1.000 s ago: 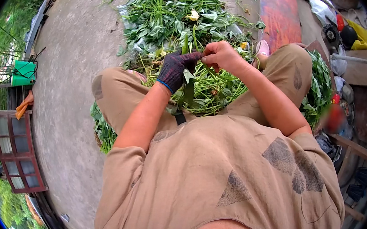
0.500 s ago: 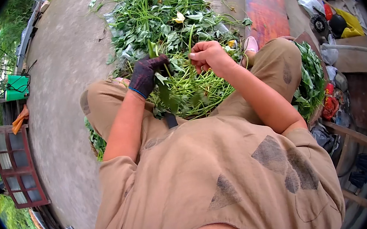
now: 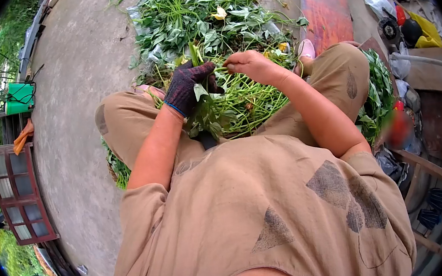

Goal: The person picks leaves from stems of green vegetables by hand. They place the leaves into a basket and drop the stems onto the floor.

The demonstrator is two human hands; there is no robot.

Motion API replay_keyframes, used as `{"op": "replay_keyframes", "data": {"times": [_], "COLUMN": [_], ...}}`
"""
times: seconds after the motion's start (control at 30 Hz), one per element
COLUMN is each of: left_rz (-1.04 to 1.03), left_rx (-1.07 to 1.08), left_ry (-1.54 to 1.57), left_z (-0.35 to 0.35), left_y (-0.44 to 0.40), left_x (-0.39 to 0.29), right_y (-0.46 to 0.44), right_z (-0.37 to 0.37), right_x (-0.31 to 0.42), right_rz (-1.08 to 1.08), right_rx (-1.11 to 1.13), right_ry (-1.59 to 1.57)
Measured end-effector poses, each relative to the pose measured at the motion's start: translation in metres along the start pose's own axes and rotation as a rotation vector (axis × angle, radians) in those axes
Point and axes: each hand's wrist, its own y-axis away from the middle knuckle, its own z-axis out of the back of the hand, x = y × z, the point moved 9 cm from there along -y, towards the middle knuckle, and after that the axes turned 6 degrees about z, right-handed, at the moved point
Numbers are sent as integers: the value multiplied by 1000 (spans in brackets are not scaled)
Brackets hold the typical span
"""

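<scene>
My left hand (image 3: 189, 87), in a dark knitted glove with a blue cuff, is closed around a bunch of leafy green stems (image 3: 196, 56). Their pale cut ends stick out above the fist, and leaves hang below it. Close to its right, my bare right hand (image 3: 256, 68) pinches a thin green stem (image 3: 218, 69) between thumb and fingers. Under both hands lies a pile of bare green stems (image 3: 250, 104), between my bent knees. Beyond it spreads a large heap of leafy vines (image 3: 180, 17), with a yellow leaf (image 3: 219, 13) on top.
Baskets of leaves stand by my knees, one at right (image 3: 379, 92) and one at left (image 3: 118, 163). A red-painted board (image 3: 325, 6) lies at the far right. Bags and a wooden frame (image 3: 437, 170) crowd the right side. Concrete floor (image 3: 75, 100) extends left toward a window frame (image 3: 23, 193).
My right hand has moved in toward my left hand, and the stem it held upright now lies across between them. The view has shifted slightly.
</scene>
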Motion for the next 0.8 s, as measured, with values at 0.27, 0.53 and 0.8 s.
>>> {"op": "replay_keyframes", "data": {"times": [0.27, 0.53, 0.8], "left_rz": [-14, -149, -375], "left_rx": [140, -93, -350], "left_ry": [-700, -364, -33], "left_z": [-21, -8, 36], "left_y": [5, 6, -10], "left_x": [5, -5, -36], "right_y": [14, -2, -16], "right_z": [-2, -25, -79], "right_x": [49, -65, 17], "right_rz": [236, -359, -254], "right_rx": [-364, 86, -152], "right_ry": [820, 396, -943]}}
